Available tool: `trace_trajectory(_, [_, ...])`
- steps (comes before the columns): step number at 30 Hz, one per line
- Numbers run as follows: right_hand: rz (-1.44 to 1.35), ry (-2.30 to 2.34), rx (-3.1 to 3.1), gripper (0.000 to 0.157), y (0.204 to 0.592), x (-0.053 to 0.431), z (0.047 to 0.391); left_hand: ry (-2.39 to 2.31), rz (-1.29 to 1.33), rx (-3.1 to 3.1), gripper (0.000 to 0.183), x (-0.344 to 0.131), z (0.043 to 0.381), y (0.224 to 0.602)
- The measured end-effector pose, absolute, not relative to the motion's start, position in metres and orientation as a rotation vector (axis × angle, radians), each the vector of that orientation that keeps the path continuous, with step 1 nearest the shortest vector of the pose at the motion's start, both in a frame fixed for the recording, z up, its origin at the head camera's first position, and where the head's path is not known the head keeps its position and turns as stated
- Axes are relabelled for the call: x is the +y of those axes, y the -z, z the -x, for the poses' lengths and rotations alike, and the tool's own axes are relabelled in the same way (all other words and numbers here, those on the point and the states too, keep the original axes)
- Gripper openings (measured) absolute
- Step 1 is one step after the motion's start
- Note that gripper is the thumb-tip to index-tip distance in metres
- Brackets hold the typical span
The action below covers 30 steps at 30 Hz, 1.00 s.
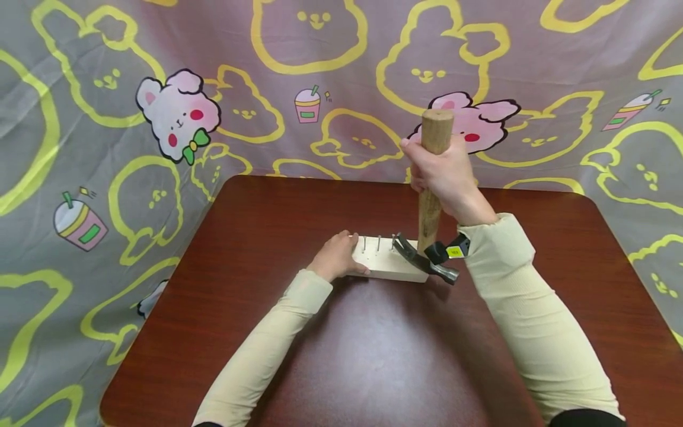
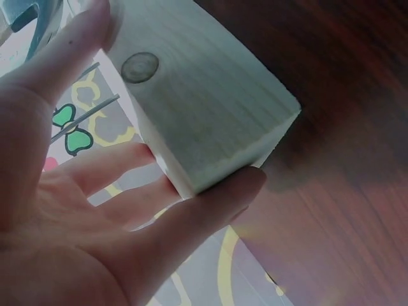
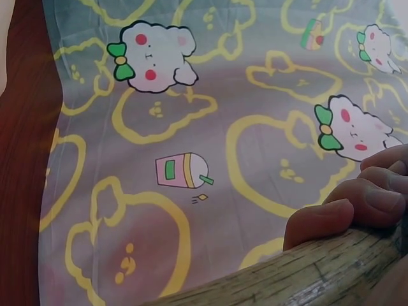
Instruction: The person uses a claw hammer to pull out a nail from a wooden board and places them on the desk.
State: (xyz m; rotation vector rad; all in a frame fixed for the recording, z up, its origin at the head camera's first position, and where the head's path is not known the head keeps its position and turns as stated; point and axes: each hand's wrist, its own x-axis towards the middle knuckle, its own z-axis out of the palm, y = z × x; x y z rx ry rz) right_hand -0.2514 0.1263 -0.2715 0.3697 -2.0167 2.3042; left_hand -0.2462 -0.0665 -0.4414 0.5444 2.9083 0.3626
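A pale wooden block (image 1: 392,275) lies on the table with several nails (image 1: 379,244) standing up from its top. My left hand (image 1: 335,256) grips the block's left end, thumb along the near side and fingers round the far side. In the left wrist view the block (image 2: 204,95) shows a dark knot on its side. My right hand (image 1: 448,178) holds a claw hammer (image 1: 428,222) round its wooden handle, which stands nearly upright. The hammer's claw is at the right-hand nails; whether it grips one is too small to tell. Its striking face points right, past the block.
The dark red-brown table (image 1: 256,237) has rounded corners and spreads out on both sides of the block. Behind it and at the sides hangs a grey-pink cloth (image 1: 352,89) with cartoon animals and cups. A small black wrist camera (image 1: 439,253) sits at the right cuff.
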Motion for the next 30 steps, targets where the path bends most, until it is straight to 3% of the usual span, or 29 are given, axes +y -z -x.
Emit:
trace_trajectory(13, [-0.376,-2.246,-2.058,0.037,0.274,0.118,0.26,-0.38,-0.54,2.919,0.092,-0.067,0.246,0.442])
trace_trajectory(30, [-0.407,-2.32,-1.923,0.032,0.275,0.118,0.258,-0.38,-0.532,2.925,0.092,-0.067,0.245,0.442])
